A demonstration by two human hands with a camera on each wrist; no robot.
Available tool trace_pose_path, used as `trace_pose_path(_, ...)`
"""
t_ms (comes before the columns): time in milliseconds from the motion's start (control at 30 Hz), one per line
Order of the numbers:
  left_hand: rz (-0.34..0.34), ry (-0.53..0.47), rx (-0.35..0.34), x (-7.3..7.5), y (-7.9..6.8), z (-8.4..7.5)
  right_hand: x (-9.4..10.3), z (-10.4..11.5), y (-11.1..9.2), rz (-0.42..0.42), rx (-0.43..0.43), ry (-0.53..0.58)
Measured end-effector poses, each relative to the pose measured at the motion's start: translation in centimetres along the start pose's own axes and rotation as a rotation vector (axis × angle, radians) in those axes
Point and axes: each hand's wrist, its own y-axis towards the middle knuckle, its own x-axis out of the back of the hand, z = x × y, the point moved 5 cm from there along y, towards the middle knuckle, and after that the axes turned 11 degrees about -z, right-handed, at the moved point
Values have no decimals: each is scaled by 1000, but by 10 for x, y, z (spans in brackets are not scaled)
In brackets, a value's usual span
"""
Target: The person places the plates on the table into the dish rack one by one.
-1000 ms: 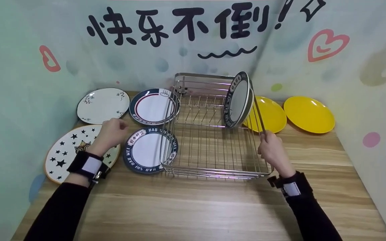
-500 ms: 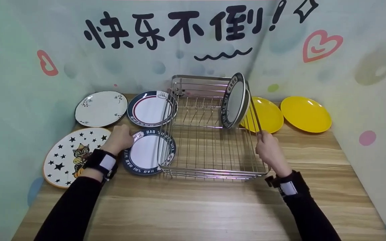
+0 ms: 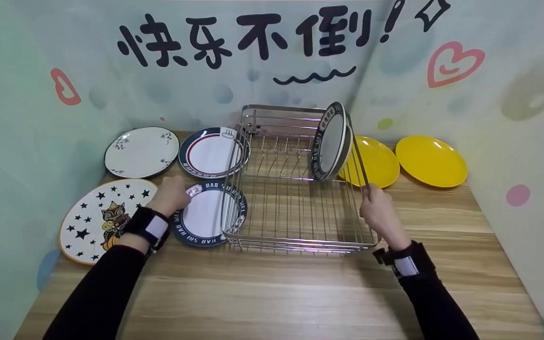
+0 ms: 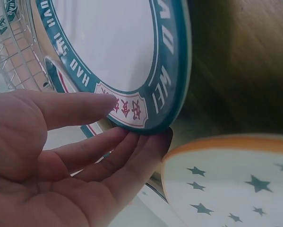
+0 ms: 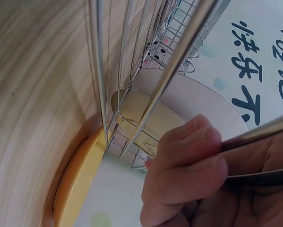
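Note:
My left hand (image 3: 170, 194) pinches the far-left rim of a blue-rimmed white plate (image 3: 206, 215). In the left wrist view the thumb lies over the plate's (image 4: 113, 47) red-lettered label, while the fingertips (image 4: 153, 142) tuck under the edge. My right hand (image 3: 379, 210) grips the right top rail of a wire dish rack (image 3: 295, 243), its fingers curled round the metal in the right wrist view. Inside the rack, at the back right, a similar blue-rimmed plate (image 3: 331, 141) stands on edge, with another dish (image 3: 346, 146) behind it, mostly hidden.
Left of the rack lie a star-patterned plate (image 3: 83, 222) with an orange rim, a white floral plate (image 3: 142, 153) and a red-ringed plate (image 3: 210, 153). Two yellow plates lie at right, one (image 3: 376, 163) partly behind the rack, the other (image 3: 431, 161) near the wall. A printed backdrop (image 3: 206, 89) closes off the back.
My left hand has moved right and slightly down from above the star-patterned plate to the blue-rimmed plate's rim and taken hold of it. The right hand has kept its grip on the rack.

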Motion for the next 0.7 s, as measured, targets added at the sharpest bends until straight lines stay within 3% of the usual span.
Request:
trace_pose_path(200,-39,31,-33,7,-2,-4,1,1,0,5,4,5)
trace_pose_path(367,-66,-4,-45,19,-4,-5,2,0,-1,2,3,6)
trace_pose_path(600,84,-79,-8,32,-6,-2,1,0,-1,16,-6,24)
trace_pose_path(700,112,-92,0,37,-6,2,1,-1,-1,14,-8,24)
